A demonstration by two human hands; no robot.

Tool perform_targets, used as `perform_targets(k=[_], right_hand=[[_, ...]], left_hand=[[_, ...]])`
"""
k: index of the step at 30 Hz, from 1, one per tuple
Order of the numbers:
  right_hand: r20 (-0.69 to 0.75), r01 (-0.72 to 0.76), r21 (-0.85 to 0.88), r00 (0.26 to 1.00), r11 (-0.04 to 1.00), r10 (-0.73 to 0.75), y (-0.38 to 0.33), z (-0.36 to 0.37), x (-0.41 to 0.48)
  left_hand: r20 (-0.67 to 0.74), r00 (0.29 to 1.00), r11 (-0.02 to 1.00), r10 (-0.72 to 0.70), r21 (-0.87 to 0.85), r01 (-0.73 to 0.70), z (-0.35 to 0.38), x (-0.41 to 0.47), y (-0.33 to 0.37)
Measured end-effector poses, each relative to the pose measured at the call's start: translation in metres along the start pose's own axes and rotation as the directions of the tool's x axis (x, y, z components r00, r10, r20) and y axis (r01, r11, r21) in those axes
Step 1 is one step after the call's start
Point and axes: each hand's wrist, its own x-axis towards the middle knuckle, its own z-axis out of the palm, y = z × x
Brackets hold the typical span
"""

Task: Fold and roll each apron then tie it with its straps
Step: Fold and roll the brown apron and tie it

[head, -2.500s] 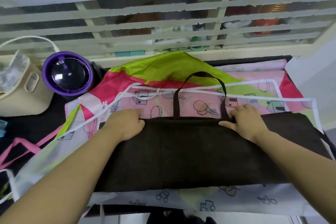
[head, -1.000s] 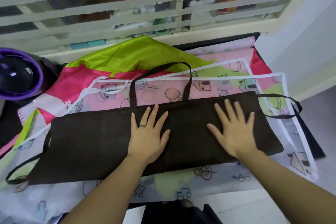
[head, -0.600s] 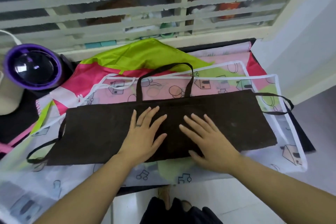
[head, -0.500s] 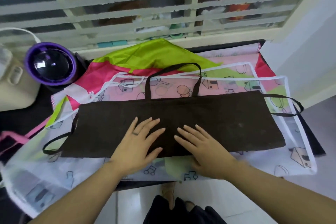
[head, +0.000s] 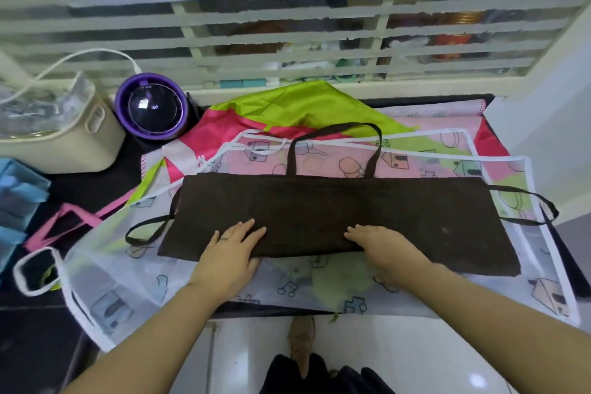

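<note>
On the dark table (head: 92,189), atop a translucent printed apron (head: 121,291), the brown apron (head: 319,208) is laid out as a long folded band. Its neck loop (head: 335,128) is turned to the far side, and the waist straps (head: 524,193) trail left and right. The left hand (head: 228,256) is laid flat at the near edge — fingers straight, released. The right hand (head: 388,253) is set at the same edge with fingers bent; its thumb is hidden — grasp cannot be told. A purple-rimmed appliance (head: 152,105) is noted far left.
</note>
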Motion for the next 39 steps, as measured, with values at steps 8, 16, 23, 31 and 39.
perform_targets(k=[8,16,23,31,39], right_hand=[[0.402,-0.282,0.065,0.885,0.957,0.233,0.035,-0.07,-0.003],[0.232,-0.366,-0.018,0.903,0.93,0.36,0.056,-0.05,0.019],[0.078,-0.392,-0.1,0.913,0.915,0.4,0.058,-0.039,0.021],[-0.105,-0.378,-0.122,0.924,0.918,0.366,0.07,-0.024,0.027],[-0.226,-0.341,-0.13,0.924,0.931,0.307,0.08,-0.009,0.028]], left_hand=[[0.363,0.932,0.958,-0.025,-0.258,0.126,-0.059,0.014,-0.018],[0.369,0.887,0.661,-0.277,-0.597,0.455,-0.071,0.045,-0.066],[-0.072,0.899,0.828,-0.432,-0.428,0.363,-0.03,0.053,-0.051],[-0.11,0.864,0.844,-0.492,-0.302,0.442,-0.014,0.062,-0.044],[-0.484,0.867,0.992,-0.121,-0.017,0.129,-0.022,0.056,-0.004]])
